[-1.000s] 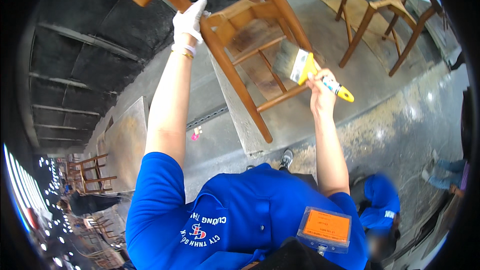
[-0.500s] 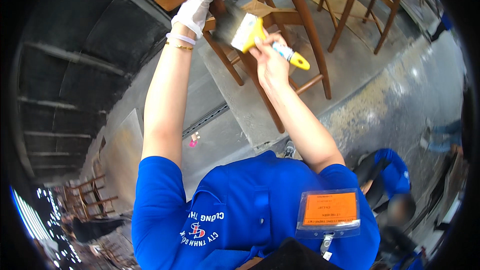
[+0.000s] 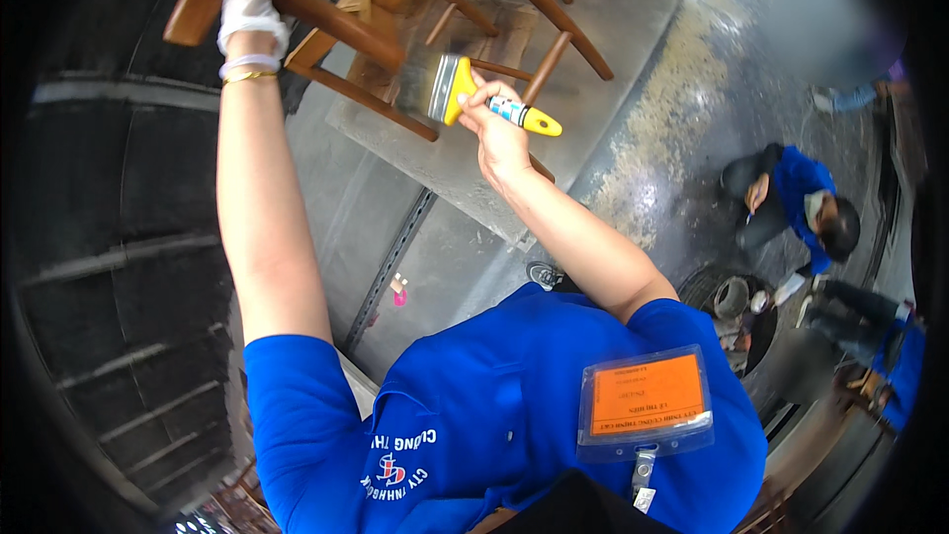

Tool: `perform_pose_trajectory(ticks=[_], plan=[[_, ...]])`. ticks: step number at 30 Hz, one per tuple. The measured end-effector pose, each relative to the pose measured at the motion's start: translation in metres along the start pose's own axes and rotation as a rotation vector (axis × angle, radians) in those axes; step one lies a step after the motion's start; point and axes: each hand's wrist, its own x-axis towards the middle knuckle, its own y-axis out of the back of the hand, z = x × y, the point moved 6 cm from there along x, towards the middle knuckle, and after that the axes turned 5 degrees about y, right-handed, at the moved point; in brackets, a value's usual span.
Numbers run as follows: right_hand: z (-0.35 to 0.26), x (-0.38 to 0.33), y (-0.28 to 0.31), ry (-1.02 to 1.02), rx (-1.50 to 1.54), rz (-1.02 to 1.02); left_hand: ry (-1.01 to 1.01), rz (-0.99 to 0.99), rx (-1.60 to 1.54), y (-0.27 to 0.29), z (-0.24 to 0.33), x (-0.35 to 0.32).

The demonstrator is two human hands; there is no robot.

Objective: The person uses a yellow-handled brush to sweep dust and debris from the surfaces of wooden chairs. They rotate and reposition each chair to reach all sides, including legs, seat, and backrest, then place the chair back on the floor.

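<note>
A brown wooden chair point(image 3: 341, 25) is tilted over at the top of the head view, its legs and rails pointing several ways. My left hand point(image 3: 252, 5), in a thin white glove, is closed around the chair's upper wooden part at the far left. Bare-skinned, my right hand point(image 3: 499, 127) grips a wide paintbrush point(image 3: 458, 94) by its yellow handle. The brush's dark bristles, blurred by motion, lie at the lower end of the chair's thick leg. Whether they touch the wood is hard to make out.
A grey platform point(image 3: 474, 203) lies beneath the chair. To the right, a crouching person in blue point(image 3: 796, 183) is near a round dark tub point(image 3: 702, 292) holding containers; another person point(image 3: 895, 366) stands lower right. A small pink object point(image 3: 399, 297) lies by a slotted floor strip point(image 3: 395, 252).
The chair has swung left with my gloved hand on it. My right hand and the brush have moved left and slightly down, farther from the left hand. The whole view has turned.
</note>
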Motion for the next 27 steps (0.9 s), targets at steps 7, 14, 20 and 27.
perform_pose_trajectory(ticks=[7,14,20,27], plan=[[0.014,-0.089,0.231,-0.108,-0.45,0.871,-0.02,0.046,0.008,0.013,0.013,0.014],[0.048,-0.069,0.128,0.152,-0.366,0.362,-0.028,0.072,0.057,0.017,0.019,0.022],[0.029,-0.11,0.253,-0.077,-0.632,0.951,-0.026,0.127,0.059,0.02,0.023,0.026],[0.053,-0.08,0.214,0.012,-0.343,0.483,-0.008,0.091,0.039,0.016,0.02,0.024]])
